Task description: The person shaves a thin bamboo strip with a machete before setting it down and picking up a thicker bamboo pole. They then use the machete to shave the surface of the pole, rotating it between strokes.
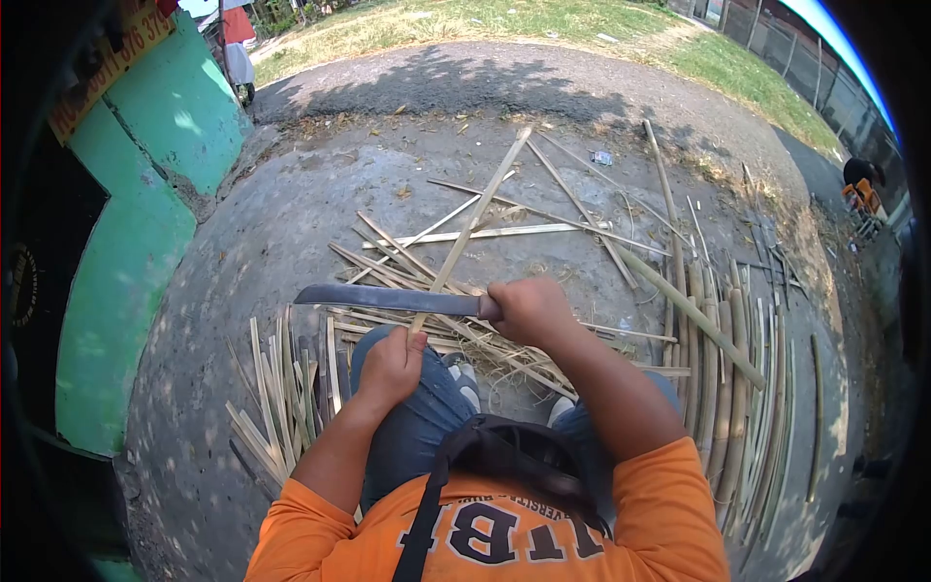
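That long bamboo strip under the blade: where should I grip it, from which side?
Probably its near end, where the left hand clasps it. The bamboo strip slants away to the upper right and the knife, in the right hand, crosses it just beyond that hand, so come from the left, below the blade.

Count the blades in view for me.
1: the machete, gripped in the right hand, its blade across the bamboo strip held by the left hand. More could be hidden under the strip piles.
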`<state>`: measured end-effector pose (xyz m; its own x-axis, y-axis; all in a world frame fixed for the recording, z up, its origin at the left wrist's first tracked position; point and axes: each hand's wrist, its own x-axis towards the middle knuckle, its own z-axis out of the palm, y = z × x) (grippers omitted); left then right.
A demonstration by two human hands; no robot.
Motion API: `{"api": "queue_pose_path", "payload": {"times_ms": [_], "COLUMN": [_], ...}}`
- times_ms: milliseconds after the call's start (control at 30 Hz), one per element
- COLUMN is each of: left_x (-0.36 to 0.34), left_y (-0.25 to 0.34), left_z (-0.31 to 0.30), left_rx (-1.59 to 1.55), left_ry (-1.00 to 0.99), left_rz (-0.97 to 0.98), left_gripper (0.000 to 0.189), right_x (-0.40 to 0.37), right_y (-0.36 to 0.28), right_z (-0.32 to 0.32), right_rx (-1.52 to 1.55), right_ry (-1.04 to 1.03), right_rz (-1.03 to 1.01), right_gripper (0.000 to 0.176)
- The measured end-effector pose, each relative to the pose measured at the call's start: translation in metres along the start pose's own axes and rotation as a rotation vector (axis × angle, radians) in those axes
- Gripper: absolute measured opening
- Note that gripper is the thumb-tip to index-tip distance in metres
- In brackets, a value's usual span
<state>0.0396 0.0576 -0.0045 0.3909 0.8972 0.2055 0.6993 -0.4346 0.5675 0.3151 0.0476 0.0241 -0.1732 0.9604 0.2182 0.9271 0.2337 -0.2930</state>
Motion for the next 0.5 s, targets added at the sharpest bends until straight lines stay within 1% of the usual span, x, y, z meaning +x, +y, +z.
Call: {"api": "queue_pose_path", "payload": {"times_ms": [67, 133, 167, 267, 300, 400, 500], "left_x": [-0.001, -0.008, -0.008, -0.003, -0.003, -0.001, -0.005], "left_y": [0.000, -0.003, -0.003, -0.002, -0.002, 0.000, 0.002], "left_z": [-0.001, -0.004, -0.006, -0.002, -0.002, 0.001, 0.003], "left_rx": [-0.011, -0.004, -0.002, 0.051, 0.052, 0.047, 0.041], "left_ry": [-0.008, -0.046, -0.061, -0.092, -0.090, -0.067, -0.014], "left_rz": [0.005, 0.011, 0.018, 0.045, 0.043, 0.050, 0.046], "left_gripper": [0.040, 0.038, 0.038, 0.037, 0.037, 0.038, 0.038], "right_x": [0.007, 0.015, 0.016, 0.007, 0.007, 0.003, 0.009], "right_y": [0.019, 0.055, 0.066, 0.074, 0.072, 0.060, 0.051], "right_z": [0.008, 0.013, 0.007, 0.002, 0.000, -0.003, -0.002], "right_rx": [-0.039, -0.078, 0.001, 0.009, 0.013, 0.119, 0.319], "right_ry": [0.058, 0.118, 0.180, 0.068, 0.001, 0.024, -0.008], "right_rz": [0.022, 0.181, 0.331, 0.356, 0.383, 0.380, 0.359], "right_gripper": [0.016, 0.016, 0.017, 0.018, 0.020, 0.020, 0.022]}}
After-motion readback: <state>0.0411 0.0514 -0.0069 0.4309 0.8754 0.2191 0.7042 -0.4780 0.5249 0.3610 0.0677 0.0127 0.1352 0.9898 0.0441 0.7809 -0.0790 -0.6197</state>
